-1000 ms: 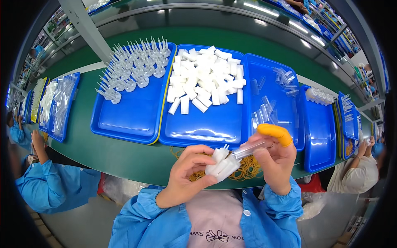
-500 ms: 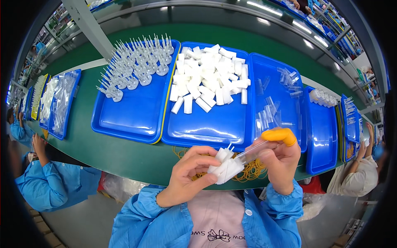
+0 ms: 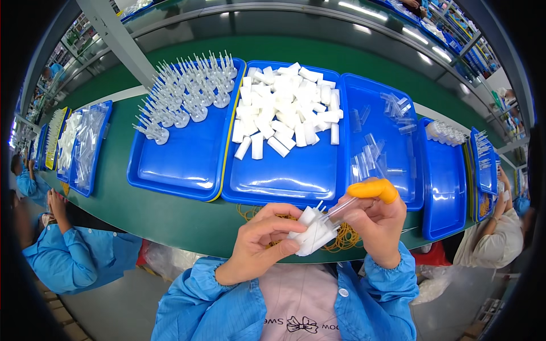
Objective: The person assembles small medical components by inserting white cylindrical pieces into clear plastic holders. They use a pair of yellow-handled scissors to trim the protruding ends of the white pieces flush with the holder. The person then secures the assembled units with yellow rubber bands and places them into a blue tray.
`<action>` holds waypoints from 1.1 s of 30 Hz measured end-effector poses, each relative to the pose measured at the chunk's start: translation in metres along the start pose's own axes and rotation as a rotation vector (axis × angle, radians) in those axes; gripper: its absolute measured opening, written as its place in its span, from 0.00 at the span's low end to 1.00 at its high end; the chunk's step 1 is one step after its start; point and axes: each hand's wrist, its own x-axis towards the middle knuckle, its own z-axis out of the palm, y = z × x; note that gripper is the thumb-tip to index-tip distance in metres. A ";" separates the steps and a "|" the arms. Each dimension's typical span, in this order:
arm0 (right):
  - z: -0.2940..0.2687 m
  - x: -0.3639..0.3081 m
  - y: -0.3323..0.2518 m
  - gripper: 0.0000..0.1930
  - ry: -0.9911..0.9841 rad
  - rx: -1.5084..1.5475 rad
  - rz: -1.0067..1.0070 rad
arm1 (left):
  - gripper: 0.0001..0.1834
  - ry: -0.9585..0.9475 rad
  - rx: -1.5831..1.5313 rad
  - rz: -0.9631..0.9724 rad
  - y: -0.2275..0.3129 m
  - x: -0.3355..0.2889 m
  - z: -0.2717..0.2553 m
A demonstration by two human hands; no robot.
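Note:
My left hand (image 3: 263,244) is closed round a cluster of white blocks (image 3: 311,236), with thin pale prongs sticking out of its upper right side. In my right hand (image 3: 376,221), a clear plastic tube (image 3: 342,208) is pinched between thumb and forefinger. A yellow finger cot (image 3: 372,190) covers a fingertip of that hand. The tube slants down to the left, its lower end at the cluster; whether it is seated over a prong I cannot make out. Beyond my hands, a blue tray (image 3: 284,190) bears a heap of white blocks (image 3: 287,108).
To the left, a blue tray (image 3: 170,173) holds several clear pronged parts (image 3: 190,91). Clear tubes (image 3: 369,156) lie in the blue tray (image 3: 398,184) on the right. Yellow rubber bands (image 3: 344,238) lie under my hands. Co-workers in blue (image 3: 71,256) and pale (image 3: 496,230) clothing sit either side.
My right hand has moved slightly left, bringing the clear tube closer in over the white cluster. The left hand has stayed nearly in place.

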 end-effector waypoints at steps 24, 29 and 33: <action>-0.003 -0.001 0.023 0.13 0.050 0.035 0.052 | 0.20 0.179 -0.014 -0.047 -0.001 0.006 0.007; -0.002 -0.005 0.024 0.12 0.174 0.137 0.037 | 0.25 0.132 -0.326 -0.191 -0.008 -0.001 0.000; -0.008 -0.004 0.027 0.11 0.108 -0.236 -0.150 | 0.24 0.255 -0.247 -0.249 -0.007 -0.004 0.005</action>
